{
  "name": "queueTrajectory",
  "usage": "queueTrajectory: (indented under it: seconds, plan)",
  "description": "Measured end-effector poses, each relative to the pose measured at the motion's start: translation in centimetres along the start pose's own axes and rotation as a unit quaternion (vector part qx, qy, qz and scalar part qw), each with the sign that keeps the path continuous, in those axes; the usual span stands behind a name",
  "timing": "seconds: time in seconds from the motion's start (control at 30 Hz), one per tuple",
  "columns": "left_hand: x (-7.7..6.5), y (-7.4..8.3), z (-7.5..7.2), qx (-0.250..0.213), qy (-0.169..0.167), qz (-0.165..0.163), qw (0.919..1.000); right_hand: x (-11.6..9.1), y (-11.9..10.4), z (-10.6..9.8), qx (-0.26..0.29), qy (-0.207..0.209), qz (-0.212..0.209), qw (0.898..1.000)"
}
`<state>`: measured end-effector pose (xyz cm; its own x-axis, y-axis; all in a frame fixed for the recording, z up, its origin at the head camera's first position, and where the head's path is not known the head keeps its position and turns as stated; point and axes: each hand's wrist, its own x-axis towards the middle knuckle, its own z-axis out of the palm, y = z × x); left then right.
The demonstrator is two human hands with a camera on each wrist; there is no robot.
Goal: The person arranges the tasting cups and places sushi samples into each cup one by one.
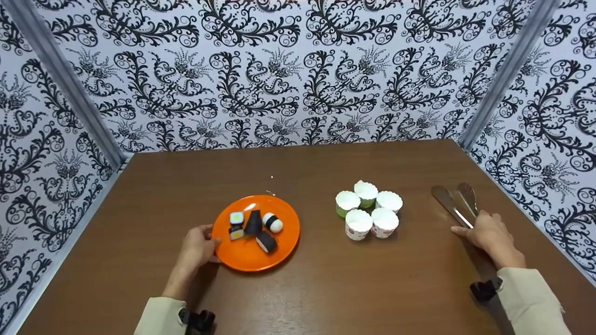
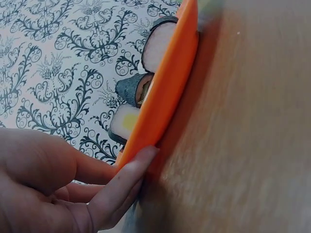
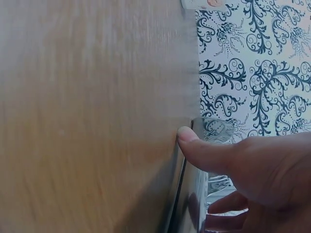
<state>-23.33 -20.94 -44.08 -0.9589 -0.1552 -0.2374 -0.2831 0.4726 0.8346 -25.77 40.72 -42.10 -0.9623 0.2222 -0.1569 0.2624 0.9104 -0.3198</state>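
My left hand (image 1: 196, 249) pinches the left rim of a round orange plate (image 1: 287, 239), thumb above and fingers below. In the left wrist view, the plate (image 2: 167, 92) is seen edge-on between thumb and fingers. Toy sushi lies on it: a dark cone-shaped hand roll (image 1: 253, 224), a white piece with a black band (image 1: 273, 223), a black-wrapped piece (image 1: 266, 242) and pieces with yellow centres (image 1: 236, 217). My right hand (image 1: 491, 235) holds metal tongs (image 1: 458, 215) on the table, thumb on one arm (image 3: 192, 189), fingers at the other side. The tong heads point away, spread apart.
Several paper baking cups stand in a cluster right of the plate, some green (image 1: 347, 203), others white with red patterns (image 1: 358, 225). The brown table (image 1: 316, 288) meets patterned walls (image 1: 298, 83) at the back and sides. A small white speck lies behind the plate.
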Motion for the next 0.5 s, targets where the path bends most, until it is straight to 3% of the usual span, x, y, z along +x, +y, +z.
queueTrajectory:
  seconds: [0.2,0.5]
  plan:
    - [0.18,-0.11,-0.26,-0.012,-0.018,-0.017,0.9996,0.43,0.19,0.36,-0.004,0.017,0.022,1.000]
    - [0.24,-0.02,-0.43,-0.035,-0.028,-0.042,0.9981,-0.01,0.34,0.79,-0.007,0.043,0.002,0.999]
